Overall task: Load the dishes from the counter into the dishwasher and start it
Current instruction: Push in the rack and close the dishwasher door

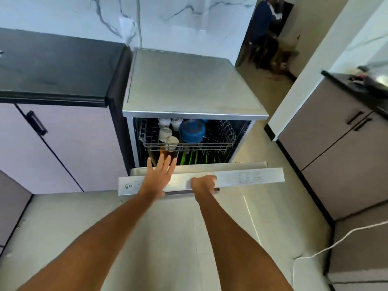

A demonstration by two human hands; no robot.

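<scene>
Closing step: judged from the loaded racks, the dishwasher door (241, 179) is being swung up toward shut, with starting the machine yet to come.
Door axis: its long top edge runs from 9 to 3 o'clock, partly raised, lying between the person and the opening.
Right hand (203, 184): its grip is curled around the door handle (184, 191) under the top edge, near the middle.
Left hand (160, 172): spread flat, fingers straight, at 12 o'clock over the door edge, toward the racks; whether it touches the door cannot be told.
Nearer hand: the right, already on the handle.
Dishes: white cups (168, 131) and a blue bowl (192, 131) sit in the upper rack (227, 133); green plates (192, 158) stand below.
Hidden: most of the lower rack; the control markings (252, 177) are blurred; the black surface (52, 68) at 10 o'clock is cut off.
</scene>
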